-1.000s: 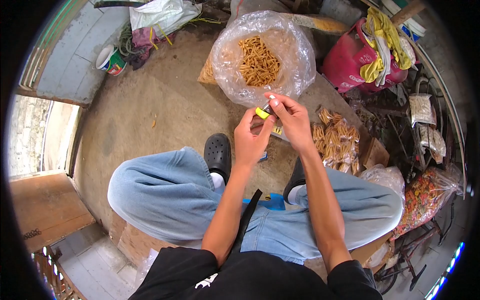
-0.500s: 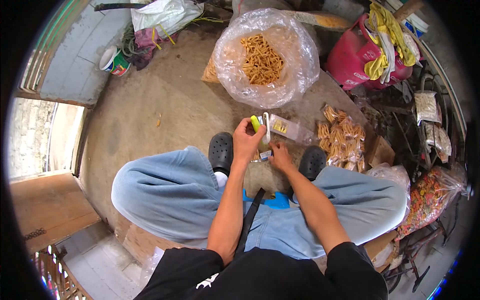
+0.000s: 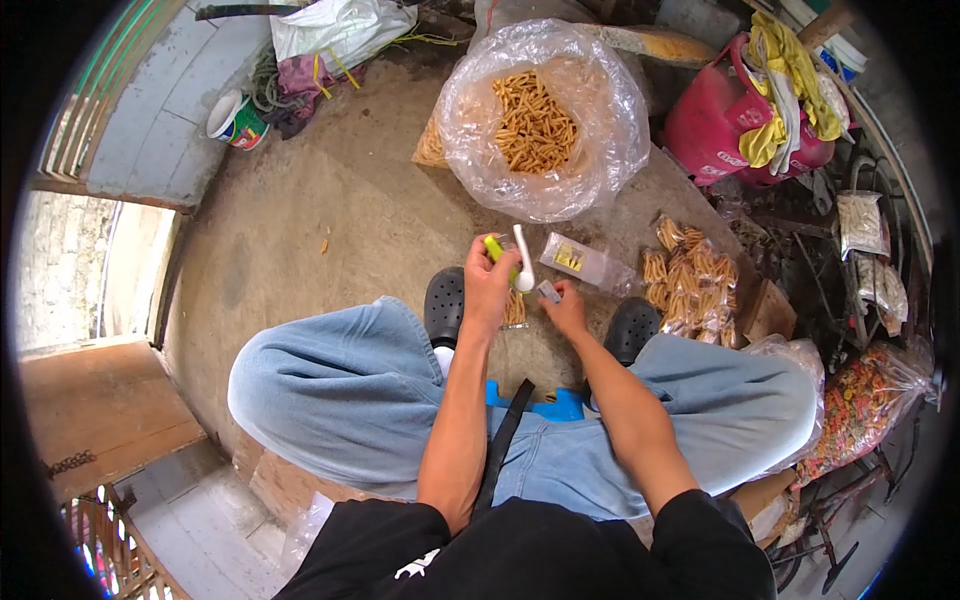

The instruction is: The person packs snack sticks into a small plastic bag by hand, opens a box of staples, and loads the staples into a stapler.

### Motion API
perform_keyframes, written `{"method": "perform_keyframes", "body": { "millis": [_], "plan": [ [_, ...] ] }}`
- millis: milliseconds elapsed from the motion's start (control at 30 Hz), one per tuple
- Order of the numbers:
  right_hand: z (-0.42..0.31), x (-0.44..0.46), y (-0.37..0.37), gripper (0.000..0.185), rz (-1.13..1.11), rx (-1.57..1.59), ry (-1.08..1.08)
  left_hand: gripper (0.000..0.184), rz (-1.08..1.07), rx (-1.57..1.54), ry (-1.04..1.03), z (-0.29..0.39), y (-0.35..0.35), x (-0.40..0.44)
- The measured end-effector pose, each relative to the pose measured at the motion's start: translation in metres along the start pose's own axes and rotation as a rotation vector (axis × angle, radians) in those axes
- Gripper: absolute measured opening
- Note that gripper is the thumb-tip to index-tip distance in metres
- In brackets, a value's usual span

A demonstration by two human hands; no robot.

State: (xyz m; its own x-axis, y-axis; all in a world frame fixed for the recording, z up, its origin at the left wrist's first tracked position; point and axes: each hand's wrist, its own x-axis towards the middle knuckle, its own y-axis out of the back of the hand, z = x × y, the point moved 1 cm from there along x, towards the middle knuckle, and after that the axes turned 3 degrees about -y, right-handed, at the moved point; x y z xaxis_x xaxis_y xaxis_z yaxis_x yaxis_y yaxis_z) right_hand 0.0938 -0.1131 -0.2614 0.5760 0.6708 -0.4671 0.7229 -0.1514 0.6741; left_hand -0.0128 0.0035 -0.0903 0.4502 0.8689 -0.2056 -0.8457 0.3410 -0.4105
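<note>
My left hand point(image 3: 487, 282) is closed around a lime-green handheld object point(image 3: 494, 248). Against its fingertips stands a long white piece point(image 3: 523, 262) with a rounded lower end; whether it joins the green part I cannot tell. My right hand point(image 3: 568, 308) pinches a small grey-white rectangular piece point(image 3: 548, 291), close beside the white one. Below them, a small clear packet of brown stick snacks point(image 3: 514, 310) lies on the floor, partly behind my left hand. To the right rests a clear plastic packet with a yellow label point(image 3: 580, 260).
A large clear bag of loose stick snacks point(image 3: 535, 120) stands ahead. Filled snack packets point(image 3: 690, 280) are piled at right, near a red gas cylinder point(image 3: 720, 115) and a bag of colourful snacks point(image 3: 855, 410). My dark clogs point(image 3: 444, 305) flank the work area.
My right hand has lifted the small grey-white piece from near the floor packet and tilted it. The green and white objects have turned in my left hand.
</note>
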Motion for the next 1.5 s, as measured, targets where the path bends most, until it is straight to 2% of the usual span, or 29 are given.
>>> {"method": "perform_keyframes", "body": {
  "millis": [67, 100, 167, 333, 400, 467, 533, 600, 667, 700, 767, 1000, 1067, 1267, 1500],
  "plan": [
    [-0.003, 0.022, 0.006, 0.038, 0.009, 0.525, -0.066, 0.027, 0.128, 0.065, 0.101, -0.004, 0.01, 0.003],
    [-0.012, 0.03, 0.017, 0.038, 0.013, 0.52, -0.063, 0.031, 0.157, 0.094, 0.113, -0.006, 0.011, 0.004],
    [-0.049, 0.032, 0.055, 0.038, -0.045, 0.942, 0.116, 0.028, 0.184, 0.035, 0.148, 0.003, 0.004, 0.003],
    [-0.128, -0.014, 0.156, 0.035, -0.134, 0.923, 0.286, 0.029, 0.189, -0.078, 0.232, 0.019, -0.002, 0.0],
    [-0.143, -0.034, 0.18, 0.036, -0.142, 0.903, 0.314, 0.037, 0.071, -0.048, 0.262, 0.022, -0.002, -0.001],
    [-0.153, -0.052, 0.196, 0.037, -0.149, 0.855, 0.345, 0.034, -0.002, -0.044, 0.274, 0.035, -0.011, -0.006],
    [-0.161, -0.068, 0.207, 0.036, -0.133, 0.887, 0.395, 0.029, -0.086, 0.092, 0.163, 0.052, -0.025, -0.012],
    [-0.162, -0.078, 0.207, 0.036, -0.121, 0.921, 0.442, 0.023, -0.099, 0.069, 0.101, 0.065, -0.037, -0.019],
    [-0.159, -0.085, 0.207, 0.033, -0.094, 0.969, 0.392, 0.017, -0.093, 0.1, -0.053, 0.075, -0.047, -0.023],
    [-0.157, -0.087, 0.207, 0.033, -0.09, 0.969, 0.393, 0.017, -0.096, 0.099, -0.054, 0.073, -0.044, -0.023],
    [-0.15, -0.087, 0.204, 0.029, -0.124, 0.967, 0.369, 0.019, -0.198, 0.225, -0.052, 0.068, -0.035, -0.022],
    [-0.138, -0.085, 0.204, 0.026, -0.164, 0.949, 0.406, 0.02, -0.269, 0.354, 0.003, 0.071, -0.033, -0.023],
    [-0.137, -0.086, 0.205, 0.025, -0.191, 0.967, 0.407, 0.02, -0.267, 0.308, -0.141, 0.073, -0.037, -0.024],
    [-0.136, -0.084, 0.204, 0.023, -0.163, 1.029, 0.338, 0.032, -0.338, 0.386, -0.267, 0.069, -0.035, -0.023],
    [-0.132, -0.081, 0.205, 0.023, -0.201, 1.157, 0.29, 0.037, -0.364, 0.427, -0.296, 0.071, -0.039, -0.025]
  ]
}}
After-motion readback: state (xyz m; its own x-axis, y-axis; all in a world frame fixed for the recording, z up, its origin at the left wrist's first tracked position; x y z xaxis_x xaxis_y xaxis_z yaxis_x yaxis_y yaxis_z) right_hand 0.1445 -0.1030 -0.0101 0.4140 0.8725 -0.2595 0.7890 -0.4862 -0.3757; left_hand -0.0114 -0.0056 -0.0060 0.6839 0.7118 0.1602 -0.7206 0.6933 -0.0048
